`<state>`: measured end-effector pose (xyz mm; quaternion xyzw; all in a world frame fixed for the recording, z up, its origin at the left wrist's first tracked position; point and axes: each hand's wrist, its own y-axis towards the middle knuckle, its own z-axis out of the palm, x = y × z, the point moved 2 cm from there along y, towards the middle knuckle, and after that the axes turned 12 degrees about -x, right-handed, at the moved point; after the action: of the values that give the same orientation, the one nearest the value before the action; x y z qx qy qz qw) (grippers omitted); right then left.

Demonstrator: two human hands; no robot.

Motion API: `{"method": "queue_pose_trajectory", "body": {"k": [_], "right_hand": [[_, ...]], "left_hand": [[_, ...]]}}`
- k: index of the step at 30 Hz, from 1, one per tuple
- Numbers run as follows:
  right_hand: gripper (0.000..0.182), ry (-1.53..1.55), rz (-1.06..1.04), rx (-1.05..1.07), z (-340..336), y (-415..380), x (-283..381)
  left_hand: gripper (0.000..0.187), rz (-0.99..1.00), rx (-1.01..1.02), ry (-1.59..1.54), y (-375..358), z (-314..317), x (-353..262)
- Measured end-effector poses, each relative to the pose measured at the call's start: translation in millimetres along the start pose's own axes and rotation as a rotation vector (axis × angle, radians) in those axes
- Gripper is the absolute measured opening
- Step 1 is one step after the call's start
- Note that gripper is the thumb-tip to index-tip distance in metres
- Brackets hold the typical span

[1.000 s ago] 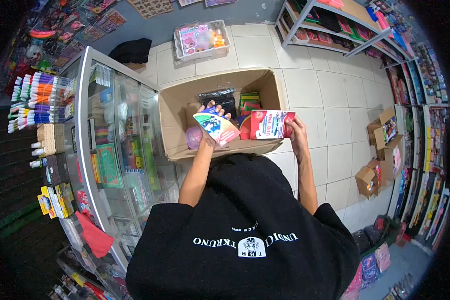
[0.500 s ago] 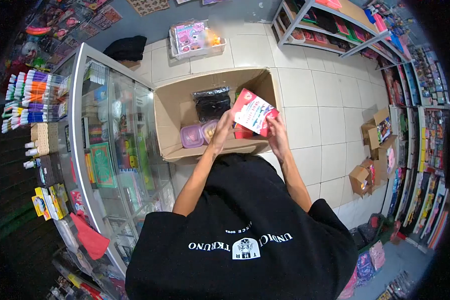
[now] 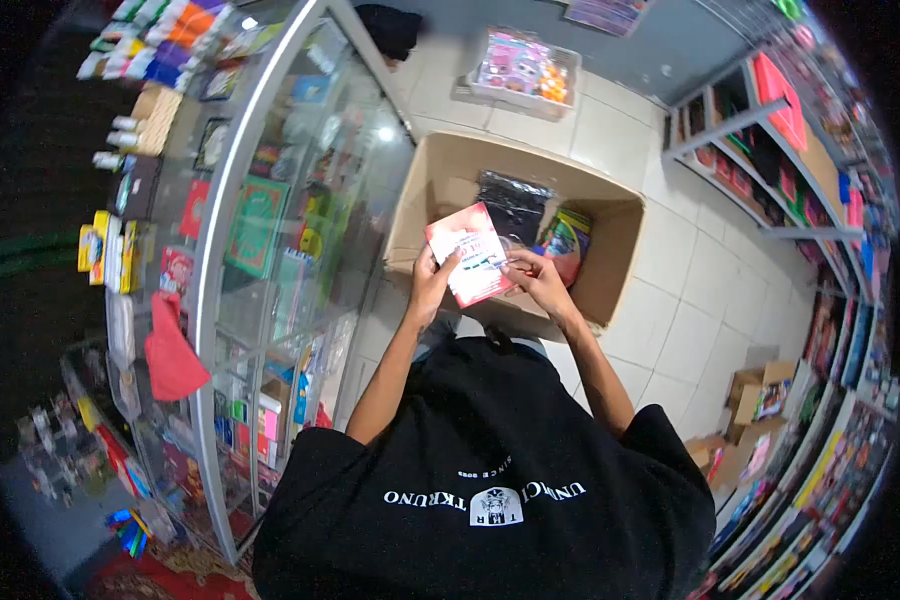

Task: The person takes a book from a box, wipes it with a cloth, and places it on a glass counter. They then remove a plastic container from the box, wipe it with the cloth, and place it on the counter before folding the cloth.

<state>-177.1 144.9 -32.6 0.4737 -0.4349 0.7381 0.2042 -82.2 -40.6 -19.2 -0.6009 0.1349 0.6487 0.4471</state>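
A flat red-and-white booklet or thin box with printed text is held above an open cardboard carton. My left hand grips its left edge, thumb lying across the front. At its lower right edge, the fingers of my right hand close on it. Inside the carton are a black plastic-wrapped package and colourful flat items to its right. The booklet and my hands hide part of the carton's contents.
A glass display case stands close on the left, with a red cloth on its side. Beyond the carton sits a clear plastic bin. Metal shelving and small cardboard boxes line the right.
The booklet has turned and moved to the carton's left side, with both hands still on it. My view has swung, so the carton appears farther right and rotated.
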Motion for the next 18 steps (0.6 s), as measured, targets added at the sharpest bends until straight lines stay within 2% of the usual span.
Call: {"method": "queue_pose_trajectory", "body": {"k": [1,2,5,6,9,10,13,18], "right_hand": [[0.03,-0.003,0.002,0.019,9.7,5.4,1.4],[0.03,-0.041,0.004,0.018,20.2,10.7,2.0],[0.029,0.07,0.068,0.078,59.1,18.1,4.2],[0.028,-0.038,0.104,0.072,71.8,19.5,-0.2],[0.026,-0.323,-0.218,0.258,109.0,34.7,-44.4],[0.024,-0.262,-0.085,0.316,128.6,23.8,-38.1],[0.025,-0.235,0.103,0.442,183.8,1.6,-46.9],[0.03,-0.317,0.145,0.655,271.5,-34.4,-84.5]], "left_hand": [[0.034,-0.015,-0.016,-0.036,-6.6,-9.3,-0.7],[0.034,0.042,-0.021,0.056,-13.7,-19.3,-2.6],[0.034,-0.182,-0.025,0.017,-48.7,-53.3,-11.3],[0.032,-0.15,-0.082,0.017,-57.4,-67.5,-7.1],[0.03,-0.136,-0.2,0.007,-86.7,-112.3,-2.0],[0.029,-0.101,-0.232,0.026,-96.1,-130.6,2.3],[0.028,-0.033,-0.302,0.051,-133.5,-187.1,7.7],[0.025,0.105,-0.601,-0.072,-220.4,-272.3,1.4]]}}
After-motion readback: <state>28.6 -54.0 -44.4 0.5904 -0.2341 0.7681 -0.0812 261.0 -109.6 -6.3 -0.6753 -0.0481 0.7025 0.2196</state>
